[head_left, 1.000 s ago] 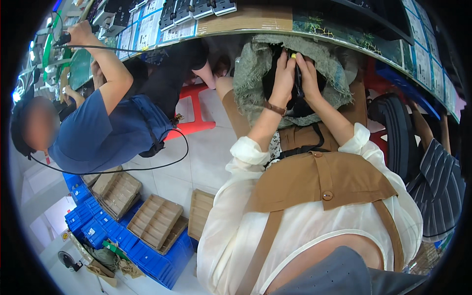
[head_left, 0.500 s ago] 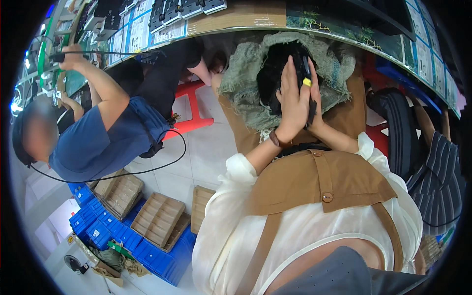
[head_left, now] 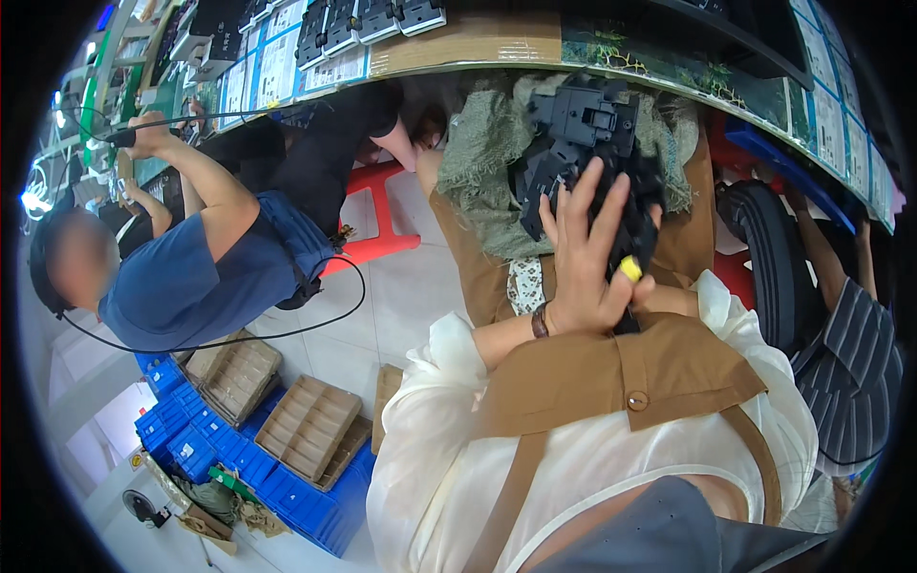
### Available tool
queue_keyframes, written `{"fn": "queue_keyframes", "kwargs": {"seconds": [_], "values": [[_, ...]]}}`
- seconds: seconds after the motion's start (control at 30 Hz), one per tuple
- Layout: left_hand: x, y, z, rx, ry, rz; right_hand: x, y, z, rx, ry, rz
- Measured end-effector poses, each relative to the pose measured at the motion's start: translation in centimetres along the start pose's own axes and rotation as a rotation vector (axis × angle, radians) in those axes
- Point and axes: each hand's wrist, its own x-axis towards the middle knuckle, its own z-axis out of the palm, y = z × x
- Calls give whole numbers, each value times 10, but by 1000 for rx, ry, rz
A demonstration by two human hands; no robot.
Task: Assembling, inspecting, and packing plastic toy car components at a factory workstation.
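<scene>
Light palm pressure, with support from the right, seems best for steadying these black plastic parts [head_left: 604, 143]. My left hand [head_left: 578, 272] lies on them, fingers spread wide; my right hand [head_left: 656, 216] is mostly hidden, so I can't tell its grip. They sit above my lap, partly over the green sack [head_left: 492, 177], long axis near to far, pointing far and slightly left.

Across the top, the table edge [head_left: 468, 70] bars the way above the black parts [head_left: 597, 119]; left of centre (below the red stool [head_left: 384, 215]), floor tiles [head_left: 411, 301] leave passage.
</scene>
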Motion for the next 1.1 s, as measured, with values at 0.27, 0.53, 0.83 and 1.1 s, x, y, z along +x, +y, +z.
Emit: {"fn": "queue_keyframes", "kwargs": {"seconds": [0.27, 0.53, 0.83, 1.1], "values": [[7, 7, -1, -4, 66, 176, 47, 7, -26, -1, 52, -140], [9, 13, 5, -31, 2, 283, 105, 24, -59, 7, 98, -239], [26, 29, 6, -54, 59, 494, 177, 20, -109, -13, 180, -394], [77, 85, -12, 47, 40, 672, 230, -7, -142, -24, 246, -558]]}}
